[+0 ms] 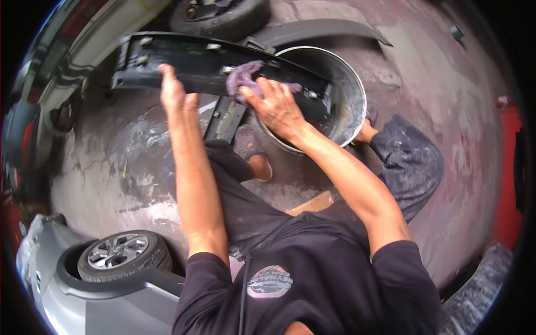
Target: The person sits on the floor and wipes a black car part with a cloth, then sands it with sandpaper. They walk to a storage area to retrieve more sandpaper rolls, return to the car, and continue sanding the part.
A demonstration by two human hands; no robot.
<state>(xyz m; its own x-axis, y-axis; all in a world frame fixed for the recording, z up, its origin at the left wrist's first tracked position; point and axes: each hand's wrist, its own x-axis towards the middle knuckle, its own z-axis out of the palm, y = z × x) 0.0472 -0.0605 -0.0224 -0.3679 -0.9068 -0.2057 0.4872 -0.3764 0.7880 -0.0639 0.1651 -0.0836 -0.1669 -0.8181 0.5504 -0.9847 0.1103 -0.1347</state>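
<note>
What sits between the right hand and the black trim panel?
In the head view, a purple-grey rag lies bunched between the right hand and the black trim panel.

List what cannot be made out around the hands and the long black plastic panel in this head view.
- Inside of the round grey metal bucket: mostly hidden by the long black plastic trim panel across its mouth and by the right hand.
- Right hand's fingers: partly buried in the crumpled purple-grey rag.
- Left hand: its palm side faces away, so its grip on the panel edge is unclear.
- Tyre behind the panel: cut off by the top edge.
</note>
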